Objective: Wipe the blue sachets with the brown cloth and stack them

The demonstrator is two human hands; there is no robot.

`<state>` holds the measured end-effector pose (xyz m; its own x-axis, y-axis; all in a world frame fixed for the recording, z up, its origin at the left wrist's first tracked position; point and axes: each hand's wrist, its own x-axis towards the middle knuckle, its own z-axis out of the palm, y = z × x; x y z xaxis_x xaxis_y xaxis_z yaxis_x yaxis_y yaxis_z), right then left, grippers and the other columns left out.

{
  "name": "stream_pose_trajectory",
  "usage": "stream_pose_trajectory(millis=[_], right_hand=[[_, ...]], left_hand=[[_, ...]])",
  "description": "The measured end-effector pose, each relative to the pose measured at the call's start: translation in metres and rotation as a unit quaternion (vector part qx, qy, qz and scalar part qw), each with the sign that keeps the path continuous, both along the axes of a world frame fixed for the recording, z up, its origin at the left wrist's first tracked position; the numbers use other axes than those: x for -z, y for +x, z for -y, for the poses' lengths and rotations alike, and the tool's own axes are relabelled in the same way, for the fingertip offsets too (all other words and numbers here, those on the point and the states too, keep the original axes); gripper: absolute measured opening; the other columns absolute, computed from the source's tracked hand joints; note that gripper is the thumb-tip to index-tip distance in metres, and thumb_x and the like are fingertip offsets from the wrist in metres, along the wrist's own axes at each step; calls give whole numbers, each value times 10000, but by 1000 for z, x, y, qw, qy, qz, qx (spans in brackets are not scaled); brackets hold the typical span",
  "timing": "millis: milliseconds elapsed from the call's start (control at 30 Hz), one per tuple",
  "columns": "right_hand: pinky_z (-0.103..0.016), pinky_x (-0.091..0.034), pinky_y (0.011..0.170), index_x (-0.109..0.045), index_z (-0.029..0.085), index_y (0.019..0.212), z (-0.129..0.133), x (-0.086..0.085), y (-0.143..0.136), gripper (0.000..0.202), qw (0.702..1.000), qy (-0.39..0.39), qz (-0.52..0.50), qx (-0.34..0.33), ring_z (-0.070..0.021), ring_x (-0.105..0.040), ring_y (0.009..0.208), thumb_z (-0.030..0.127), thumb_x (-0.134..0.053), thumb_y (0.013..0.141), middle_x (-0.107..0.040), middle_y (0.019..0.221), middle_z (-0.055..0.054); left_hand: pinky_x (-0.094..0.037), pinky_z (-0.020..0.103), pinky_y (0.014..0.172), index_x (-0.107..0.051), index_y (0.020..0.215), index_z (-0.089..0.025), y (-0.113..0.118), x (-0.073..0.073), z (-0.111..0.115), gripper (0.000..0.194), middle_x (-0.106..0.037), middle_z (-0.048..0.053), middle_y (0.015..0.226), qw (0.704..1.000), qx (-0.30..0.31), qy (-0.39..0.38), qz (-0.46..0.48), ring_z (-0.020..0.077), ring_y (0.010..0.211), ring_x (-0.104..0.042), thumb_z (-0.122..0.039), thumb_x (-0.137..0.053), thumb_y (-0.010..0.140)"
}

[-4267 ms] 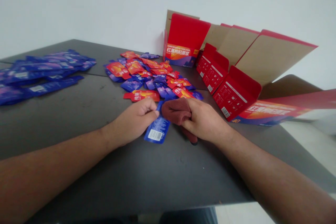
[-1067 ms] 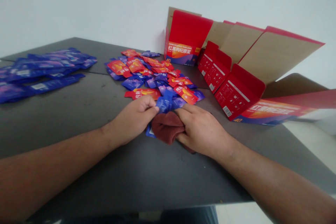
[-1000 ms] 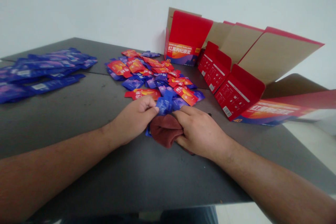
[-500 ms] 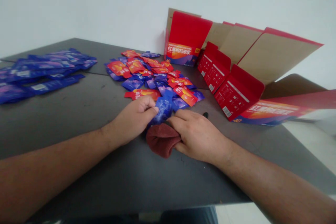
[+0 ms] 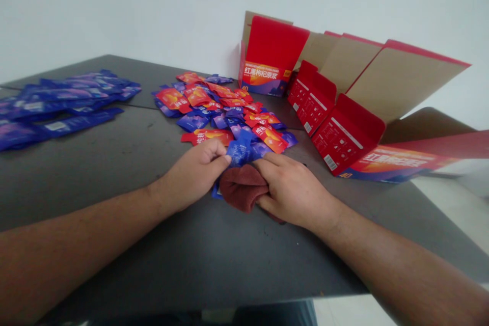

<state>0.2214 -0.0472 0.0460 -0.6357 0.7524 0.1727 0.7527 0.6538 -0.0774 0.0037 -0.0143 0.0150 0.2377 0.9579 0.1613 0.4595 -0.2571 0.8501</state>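
Note:
Between thumb and fingers, my left hand (image 5: 204, 170) pinches the left edge of a blue sachet (image 5: 239, 153). A bunched brown cloth (image 5: 244, 187) is gripped in my right hand (image 5: 292, 188) and lies over the lower part of that sachet, hiding most of it. One blue corner shows below the cloth's left side. Just beyond both hands lies a loose pile of red and blue sachets (image 5: 225, 104).
Long blue packets (image 5: 72, 94) are stacked at the left of the dark table (image 5: 153, 265). Opened red cardboard boxes (image 5: 324, 127) with raised flaps stand along the right and back. A pale wall (image 5: 153, 10) rises behind.
My right hand has slid the brown cloth slightly up and to the right over the blue sachet. My left hand keeps its pinch in nearly the same place.

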Motion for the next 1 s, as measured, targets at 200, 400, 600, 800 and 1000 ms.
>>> stream_pose_trajectory(millis=[200, 400, 600, 800, 1000], right_hand=[[-339, -448, 824, -600, 203, 1013, 1, 1, -1, 179, 999, -9, 18, -41, -224, -587, 937, 299, -631, 865, -622, 972, -48], [-332, -445, 764, -594, 201, 978, 0, 1, 0, 156, 1000, 0, -2, 0, -211, -586, 872, 274, -629, 845, -615, 946, -46], [-342, -458, 820, -609, 198, 1033, -1, 1, 0, 200, 999, -14, 17, -41, -225, -593, 938, 291, -634, 858, -629, 984, -52], [-330, -465, 786, -595, 197, 1008, -6, -1, 4, 172, 1000, -7, -5, -5, -215, -593, 899, 278, -615, 858, -626, 970, -56], [-325, -450, 752, -586, 197, 970, -11, 1, 8, 163, 1000, 3, -28, 8, -211, -584, 864, 250, -616, 819, -624, 940, -49]], left_hand=[[-371, 266, 571, -549, 744, -192, -1, 0, 0, 208, -544, -39, 655, 1000, -6, 18, -16, 119, 595, -480, -318, -575, 907], [-379, 267, 564, -535, 755, -199, 0, 0, 0, 219, -531, -49, 633, 1000, -1, -3, 3, 118, 575, -483, -340, -560, 920], [-381, 274, 590, -545, 744, -191, 1, -2, 0, 218, -558, -33, 676, 1000, -8, 16, -15, 125, 613, -492, -332, -571, 908], [-364, 269, 561, -531, 749, -195, 2, -1, 2, 223, -528, -40, 655, 1000, -10, 1, 0, 121, 583, -463, -342, -567, 913], [-364, 268, 576, -524, 750, -198, 0, -1, 1, 191, -538, -30, 681, 1000, 3, 15, -18, 130, 623, -480, -302, -554, 907]])
